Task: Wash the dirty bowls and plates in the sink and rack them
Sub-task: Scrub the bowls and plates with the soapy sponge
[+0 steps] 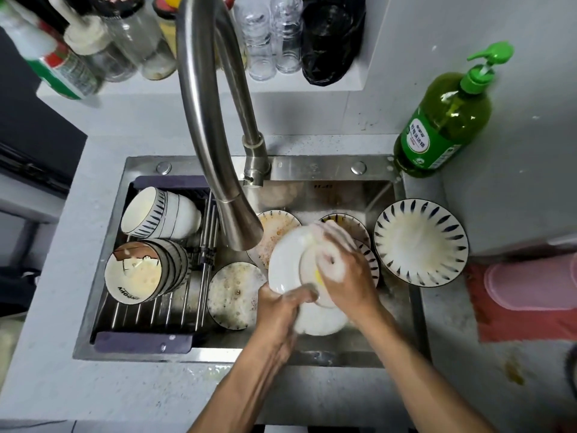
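Over the steel sink (315, 173) my left hand (282, 310) grips the lower rim of a white plate (285, 260), tilted up on edge. My right hand (346, 273) presses a soapy sponge (331, 235), yellow at its lower edge, against the plate's underside. Dirty plates lie in the basin: one with orange residue (276, 228) behind, a foamy one (232, 295) to the left, and blue-patterned ones (349, 223) partly hidden behind my hands. The rack (146, 317) across the sink's left side holds a stack of white bowls (159, 214) and a stack of dark-striped bowls (146, 270), both on their sides.
The faucet spout (237, 220) hangs just left of the held plate. A blue-patterned plate (420, 242) rests on the sink's right rim. A green soap bottle (443, 120) stands at the back right. A pink item lies on a red cloth (524, 304). Jars and glasses (271, 35) line the back shelf.
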Action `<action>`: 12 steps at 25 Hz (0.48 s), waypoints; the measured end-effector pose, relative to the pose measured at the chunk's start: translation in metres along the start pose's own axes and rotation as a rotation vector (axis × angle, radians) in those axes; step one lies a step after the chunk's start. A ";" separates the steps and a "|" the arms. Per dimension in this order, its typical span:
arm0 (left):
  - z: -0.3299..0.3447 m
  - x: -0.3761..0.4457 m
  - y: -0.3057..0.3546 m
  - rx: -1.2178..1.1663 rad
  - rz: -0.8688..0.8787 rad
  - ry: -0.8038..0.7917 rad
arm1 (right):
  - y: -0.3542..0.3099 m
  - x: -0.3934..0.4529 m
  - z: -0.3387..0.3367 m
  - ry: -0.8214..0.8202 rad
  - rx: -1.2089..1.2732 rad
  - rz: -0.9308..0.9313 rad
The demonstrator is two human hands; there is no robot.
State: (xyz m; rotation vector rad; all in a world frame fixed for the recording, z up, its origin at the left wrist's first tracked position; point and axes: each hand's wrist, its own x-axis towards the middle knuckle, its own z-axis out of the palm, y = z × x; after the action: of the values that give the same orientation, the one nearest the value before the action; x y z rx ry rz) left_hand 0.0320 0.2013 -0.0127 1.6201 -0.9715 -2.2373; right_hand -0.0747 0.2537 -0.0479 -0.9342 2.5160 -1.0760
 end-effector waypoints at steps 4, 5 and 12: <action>-0.003 -0.005 0.001 -0.042 -0.018 0.016 | 0.001 -0.002 -0.001 -0.082 -0.046 0.013; -0.001 -0.005 0.002 -0.038 -0.029 0.006 | -0.001 0.001 -0.001 -0.105 -0.030 -0.001; 0.002 -0.008 0.004 -0.053 -0.028 0.028 | 0.001 0.009 -0.007 -0.073 -0.055 0.019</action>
State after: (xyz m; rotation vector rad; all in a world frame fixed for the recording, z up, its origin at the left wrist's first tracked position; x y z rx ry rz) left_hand 0.0329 0.2031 -0.0035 1.6477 -0.8798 -2.2320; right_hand -0.0849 0.2525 -0.0434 -0.9442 2.5010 -0.9545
